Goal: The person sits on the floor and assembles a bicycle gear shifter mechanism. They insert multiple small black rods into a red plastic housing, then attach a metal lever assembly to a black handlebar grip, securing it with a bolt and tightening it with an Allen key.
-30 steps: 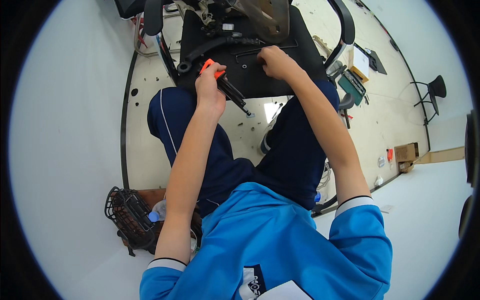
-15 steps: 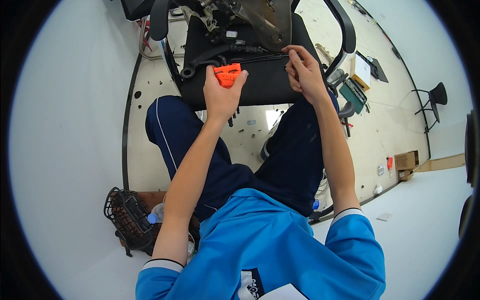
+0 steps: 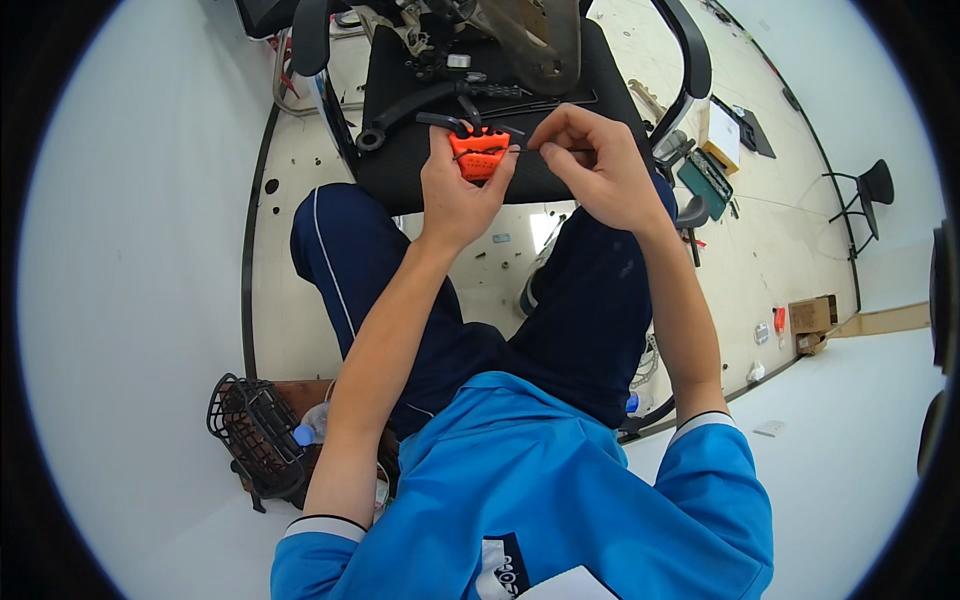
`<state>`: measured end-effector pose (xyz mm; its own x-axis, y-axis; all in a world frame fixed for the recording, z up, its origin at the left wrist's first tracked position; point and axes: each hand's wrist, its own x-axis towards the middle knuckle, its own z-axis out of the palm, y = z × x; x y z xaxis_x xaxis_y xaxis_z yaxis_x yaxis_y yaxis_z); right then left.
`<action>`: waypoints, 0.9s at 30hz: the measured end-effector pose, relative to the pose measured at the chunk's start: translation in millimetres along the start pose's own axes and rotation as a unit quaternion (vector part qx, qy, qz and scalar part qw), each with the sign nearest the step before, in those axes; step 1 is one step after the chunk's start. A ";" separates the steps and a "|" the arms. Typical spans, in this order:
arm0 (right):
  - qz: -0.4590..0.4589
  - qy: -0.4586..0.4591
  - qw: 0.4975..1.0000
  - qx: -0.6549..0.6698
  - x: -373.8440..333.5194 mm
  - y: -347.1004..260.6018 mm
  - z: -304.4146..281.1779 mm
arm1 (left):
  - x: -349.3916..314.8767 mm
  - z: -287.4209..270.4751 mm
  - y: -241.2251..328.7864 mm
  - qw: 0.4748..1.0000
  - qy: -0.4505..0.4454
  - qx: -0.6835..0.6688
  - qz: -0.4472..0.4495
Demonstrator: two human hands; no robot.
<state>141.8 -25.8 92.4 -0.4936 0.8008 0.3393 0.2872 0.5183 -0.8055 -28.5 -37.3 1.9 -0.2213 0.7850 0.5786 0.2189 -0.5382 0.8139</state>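
Observation:
My left hand (image 3: 458, 205) is closed around an orange hex key holder (image 3: 480, 156), its thumb on the right side. Several black hex keys (image 3: 462, 128) stick up from the holder's top. From the right, my right hand (image 3: 600, 170) pinches a thin black hex key (image 3: 530, 150) between thumb and fingers. That key's other end meets the holder's right side near my left thumb; whether it sits in a slot cannot be told. Both hands are above the front part of a black chair seat (image 3: 400, 175).
On the seat lie a black lever arm (image 3: 420, 108), longer hex keys (image 3: 555, 104) and a dark metal frame piece (image 3: 545, 50). Armrests (image 3: 690, 55) rise on both sides. A green case (image 3: 706, 188) lies on the floor at right; a wire basket (image 3: 258, 440) stands at lower left.
My right hand has moved left and down, bringing a thin hex key to the holder. My left hand has shifted slightly right with the holder, whose keys now show on top.

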 end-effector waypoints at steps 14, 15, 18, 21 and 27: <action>-0.075 -0.039 0.987 -0.137 13.7 -20.7 11.1 | -3.1 -3.6 -1.7 0.996 -0.059 0.049 0.054; -0.081 -0.039 0.985 -0.144 13.7 -19.1 11.4 | -3.0 -3.6 -1.9 0.995 -0.061 0.051 0.056; -0.094 -0.043 0.982 -0.158 15.0 -17.6 10.3 | -2.8 -3.7 -0.9 0.994 -0.066 0.059 0.063; -0.108 -0.044 0.981 -0.155 17.0 -15.7 8.5 | -3.3 -2.7 2.9 0.993 -0.072 0.062 0.068; -0.105 -0.088 0.970 -0.202 18.9 -19.7 4.0 | -5.7 -2.8 2.2 0.992 -0.097 0.057 0.058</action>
<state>123.5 -22.1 112.8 -0.6982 0.6200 0.3581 0.4455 0.7677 -0.4606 -29.4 -43.9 0.5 -0.0040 0.7695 0.6387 0.3415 -0.5992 0.7241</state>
